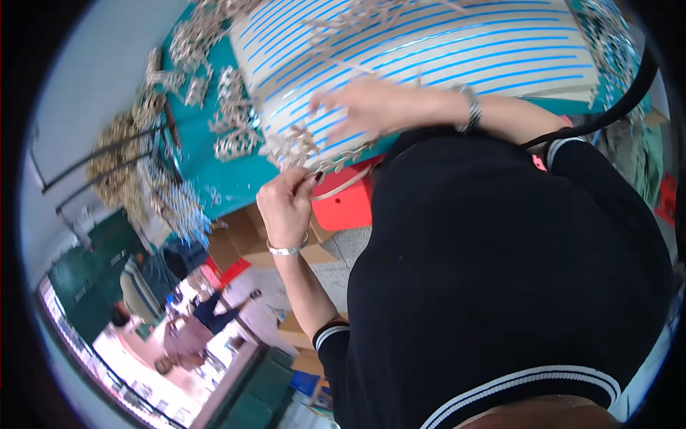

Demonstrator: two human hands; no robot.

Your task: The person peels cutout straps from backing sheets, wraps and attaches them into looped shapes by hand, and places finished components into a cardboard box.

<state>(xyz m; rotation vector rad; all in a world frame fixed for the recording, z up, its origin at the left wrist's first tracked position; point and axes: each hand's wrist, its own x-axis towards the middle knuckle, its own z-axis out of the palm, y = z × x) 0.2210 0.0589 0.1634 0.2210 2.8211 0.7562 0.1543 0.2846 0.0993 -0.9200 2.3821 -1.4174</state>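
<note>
My left hand [286, 204], with a bracelet at its wrist, is closed at the near edge of the table. Thumb and fingers pinch a thin beige strip [343, 187], whose tail hangs toward my body. Just beyond these fingers lies a loose heap of beige strips [291, 145]. My right hand [361, 107] is above a pale board [443, 58] with many parallel blue lines. Motion smears its fingers, so what they hold, if anything, is unclear. More beige strips [379, 16] lie blurred across the board's far part.
A green table cover [214, 182] lies under the board. Bundles of beige strips [236, 114] sit left, with others hanging from a rack [118, 154]. Below are a red bin [346, 204] and cardboard boxes [246, 232]. A black cable [607, 114] curves at right. Other people [189, 336] are farther off.
</note>
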